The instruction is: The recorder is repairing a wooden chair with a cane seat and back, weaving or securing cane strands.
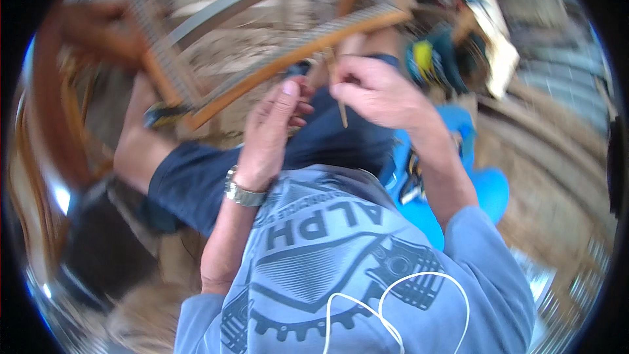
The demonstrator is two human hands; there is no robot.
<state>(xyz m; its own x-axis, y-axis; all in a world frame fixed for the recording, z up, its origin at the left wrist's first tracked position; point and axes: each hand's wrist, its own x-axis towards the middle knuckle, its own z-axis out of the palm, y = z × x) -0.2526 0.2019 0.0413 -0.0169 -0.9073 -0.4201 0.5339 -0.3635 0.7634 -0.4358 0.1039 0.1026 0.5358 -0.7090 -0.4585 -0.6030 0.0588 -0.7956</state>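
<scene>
My right hand [380,92] pinches a thin tan strip [344,115], which hangs below the fingers over my lap; it looks like a strip of cane or wood, though blur hides which. Just to its left, my left hand [275,115] is raised with loosely curled fingers apart, and nothing shows in it. Beyond both hands, a wooden frame [262,71] with curved slats leans at my knees. A dotted or woven-looking band follows its edge. A small dark object [298,69] shows behind the left fingertips, too blurred to name.
Beside my right hip is a blue plastic stool [488,196] with small tools on it. A yellow and dark object [424,59] lies beyond. Curved brown wooden furniture [56,111] stands at the left. A tape-measure-like item [164,115] rests by the frame's near-left corner.
</scene>
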